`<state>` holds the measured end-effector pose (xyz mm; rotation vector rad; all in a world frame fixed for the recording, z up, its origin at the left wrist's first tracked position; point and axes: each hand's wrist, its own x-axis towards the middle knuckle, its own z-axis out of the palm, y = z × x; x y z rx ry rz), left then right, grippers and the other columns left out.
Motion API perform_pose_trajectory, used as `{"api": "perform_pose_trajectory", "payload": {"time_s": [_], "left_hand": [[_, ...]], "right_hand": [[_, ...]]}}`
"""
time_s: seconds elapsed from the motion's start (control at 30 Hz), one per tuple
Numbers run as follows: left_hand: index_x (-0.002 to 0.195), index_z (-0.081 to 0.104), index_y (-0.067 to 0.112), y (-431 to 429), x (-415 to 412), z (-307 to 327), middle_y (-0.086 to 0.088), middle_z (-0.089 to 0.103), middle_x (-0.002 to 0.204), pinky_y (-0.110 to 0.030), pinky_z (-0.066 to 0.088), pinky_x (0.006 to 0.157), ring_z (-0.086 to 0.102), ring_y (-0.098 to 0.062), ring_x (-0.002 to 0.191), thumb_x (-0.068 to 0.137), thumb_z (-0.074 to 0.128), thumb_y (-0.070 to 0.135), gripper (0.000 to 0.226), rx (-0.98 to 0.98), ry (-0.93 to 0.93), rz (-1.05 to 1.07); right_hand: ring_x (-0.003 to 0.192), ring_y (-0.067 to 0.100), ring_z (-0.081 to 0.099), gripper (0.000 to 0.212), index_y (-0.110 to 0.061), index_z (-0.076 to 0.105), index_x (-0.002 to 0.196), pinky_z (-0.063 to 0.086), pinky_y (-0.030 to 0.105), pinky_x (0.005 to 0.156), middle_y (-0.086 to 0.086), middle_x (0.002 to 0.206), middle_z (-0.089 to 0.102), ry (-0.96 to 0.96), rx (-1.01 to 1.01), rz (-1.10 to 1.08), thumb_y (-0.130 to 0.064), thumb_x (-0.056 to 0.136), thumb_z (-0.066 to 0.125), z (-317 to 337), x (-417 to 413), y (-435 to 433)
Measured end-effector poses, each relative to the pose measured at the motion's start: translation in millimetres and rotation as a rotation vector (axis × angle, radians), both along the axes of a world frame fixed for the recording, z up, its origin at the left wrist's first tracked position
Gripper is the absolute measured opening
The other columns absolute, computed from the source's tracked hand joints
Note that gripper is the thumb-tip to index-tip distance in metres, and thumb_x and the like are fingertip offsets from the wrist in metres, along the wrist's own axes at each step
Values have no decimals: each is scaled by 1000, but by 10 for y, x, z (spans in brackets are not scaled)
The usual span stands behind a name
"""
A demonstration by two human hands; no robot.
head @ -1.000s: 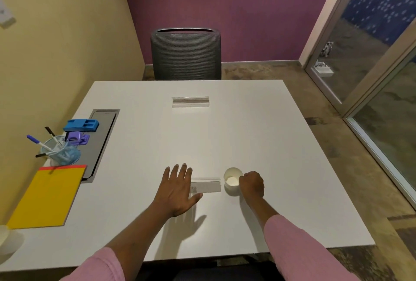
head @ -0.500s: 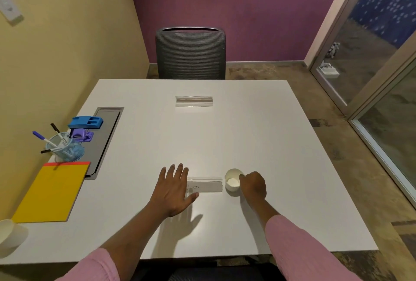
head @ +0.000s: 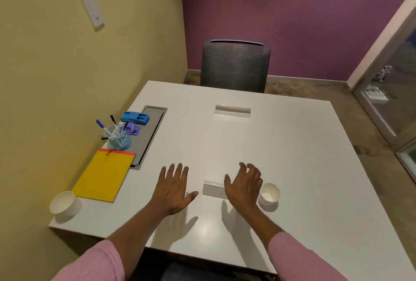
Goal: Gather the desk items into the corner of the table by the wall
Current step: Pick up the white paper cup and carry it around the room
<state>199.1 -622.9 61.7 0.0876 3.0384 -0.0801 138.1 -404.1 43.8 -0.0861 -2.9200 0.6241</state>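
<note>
A clear acrylic name holder (head: 213, 189) lies on the white table (head: 292, 168) between my hands. My right hand (head: 244, 187) hovers over its right end with fingers spread, holding nothing. A small white paper cup (head: 269, 194) stands just right of that hand. My left hand (head: 173, 187) lies flat and open on the table, left of the holder. By the yellow wall sit a yellow notepad (head: 104, 177), a mesh pen cup (head: 117, 140) with several pens, a blue stapler (head: 134, 118), a purple item (head: 132, 131) and a second white cup (head: 64, 203).
Another clear name holder (head: 233, 110) lies at the table's far middle. A grey cable tray (head: 148, 136) is set into the table near the wall. A dark mesh chair (head: 235, 66) stands behind the far edge. Glass door panels are at the right.
My right hand let go of the small white cup and moved left over the name holder, fingers now spread. The camera turned left, showing more of the wall side.
</note>
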Motion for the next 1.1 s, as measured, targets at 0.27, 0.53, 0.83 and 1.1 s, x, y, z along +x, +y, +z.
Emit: {"api": "perform_pose_trajectory", "payload": {"time_s": [0.27, 0.53, 0.83, 1.1], "left_hand": [[134, 49, 6, -1282, 399, -100, -20, 51, 137, -59, 33, 103, 46, -40, 127, 85, 17, 73, 90, 28, -39, 210], [130, 53, 4, -2601, 865, -221, -24, 54, 131, -63, 37, 99, 50, -45, 120, 74, 36, 67, 86, 23, -94, 307], [133, 47, 4, -3381, 1196, -478, -23, 51, 135, -57, 39, 99, 50, -42, 122, 71, 42, 70, 91, 141, -102, 379], [132, 48, 3, -3494, 1348, -654, -23, 50, 136, -55, 41, 100, 50, -39, 123, 75, 39, 53, 76, 274, -22, 429]], "right_hand": [[118, 33, 46, 62, -11, 52, 128, 40, 45, 92, 14, 128, 51, -51, 54, 269, -46, 77, 58, 23, 261, -1191], [124, 33, 40, 62, -14, 50, 133, 39, 47, 91, 11, 130, 55, -191, 118, 526, -52, 84, 45, -31, 682, -2718], [121, 34, 43, 54, -15, 55, 122, 39, 44, 86, 10, 122, 62, -314, 187, 687, -53, 89, 37, -166, 1040, -4063], [112, 34, 45, 55, -8, 64, 102, 37, 43, 82, 15, 105, 65, -455, 205, 700, -54, 92, 35, -361, 1207, -4543]]}}
